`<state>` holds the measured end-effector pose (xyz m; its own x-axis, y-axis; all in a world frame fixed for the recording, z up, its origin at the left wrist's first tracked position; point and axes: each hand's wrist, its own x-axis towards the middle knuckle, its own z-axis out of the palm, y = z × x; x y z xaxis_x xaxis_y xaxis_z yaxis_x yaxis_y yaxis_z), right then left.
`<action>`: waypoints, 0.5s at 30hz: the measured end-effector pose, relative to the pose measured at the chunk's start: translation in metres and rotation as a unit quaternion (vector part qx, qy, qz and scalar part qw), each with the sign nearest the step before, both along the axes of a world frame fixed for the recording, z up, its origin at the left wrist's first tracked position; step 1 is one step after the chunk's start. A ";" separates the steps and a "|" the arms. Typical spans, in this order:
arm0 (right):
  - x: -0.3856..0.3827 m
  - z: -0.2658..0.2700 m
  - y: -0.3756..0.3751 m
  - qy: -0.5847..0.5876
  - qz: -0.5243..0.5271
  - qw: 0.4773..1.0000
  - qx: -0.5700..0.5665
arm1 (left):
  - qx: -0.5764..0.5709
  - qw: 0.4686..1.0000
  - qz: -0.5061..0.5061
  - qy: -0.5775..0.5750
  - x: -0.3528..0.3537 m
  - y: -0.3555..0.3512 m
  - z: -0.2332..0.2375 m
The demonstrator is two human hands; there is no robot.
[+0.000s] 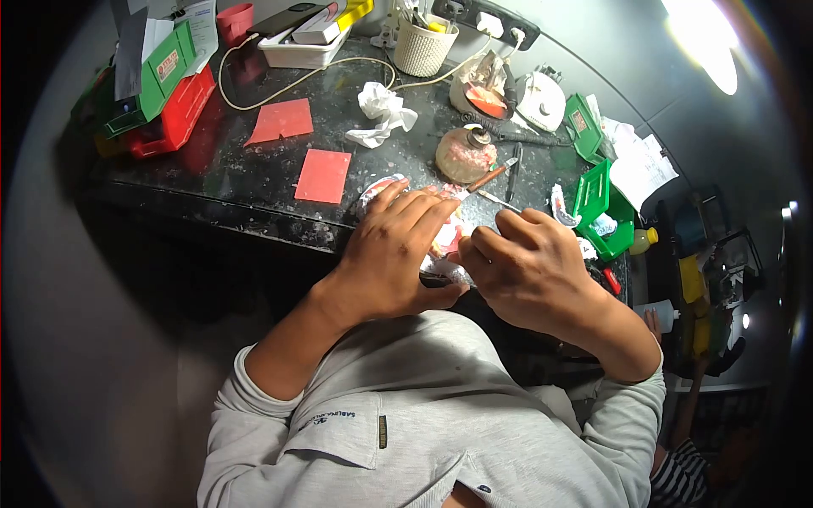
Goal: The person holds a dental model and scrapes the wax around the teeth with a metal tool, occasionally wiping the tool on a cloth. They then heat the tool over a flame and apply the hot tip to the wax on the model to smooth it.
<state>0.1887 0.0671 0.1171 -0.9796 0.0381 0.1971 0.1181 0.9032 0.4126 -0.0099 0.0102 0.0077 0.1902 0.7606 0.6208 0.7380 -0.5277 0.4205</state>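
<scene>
Worked dicey-close to the bench edge, ngl
Had the left hand bent over the pink-and-white piece, grip unclear, and the right hand clenched beside it, couldn't tell around what. Could've nicked or tipped it through a slip in such tight quarters, or bumped the brown-handled knife just beyond.

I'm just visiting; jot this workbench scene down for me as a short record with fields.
Surface: dark, speckled bench
Left hand: over a pink-and-white piece
Right hand: fingers curled at that piece; fingertips partly hidden
Beyond hands: brown-handled tool, rounded pink-smeared container
Left side: two pink sheets, crumpled white paper
Right side: open green box
</scene>
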 end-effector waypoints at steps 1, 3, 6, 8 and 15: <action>0.000 0.002 0.000 0.000 0.003 1.000 0.000 | -0.005 1.000 0.000 -0.002 0.000 0.000 0.000; 0.001 0.008 0.001 -0.003 0.014 1.000 0.005 | 0.001 1.000 0.003 -0.001 -0.001 0.000 0.001; 0.002 0.014 -0.001 -0.027 0.004 1.000 -0.007 | 0.004 1.000 0.002 -0.004 0.000 0.000 -0.002; 0.001 0.013 -0.001 -0.020 0.010 1.000 -0.005 | -0.005 1.000 0.000 -0.003 0.000 -0.001 0.000; -0.006 0.013 0.005 -0.017 0.017 1.000 0.012 | -0.002 1.000 0.001 -0.009 0.000 -0.001 0.002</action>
<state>0.1830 0.0723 0.1303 -0.9866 0.0010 0.1633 0.0733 0.8963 0.4374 -0.0098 0.0090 0.0094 0.1770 0.7640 0.6205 0.7321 -0.5236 0.4358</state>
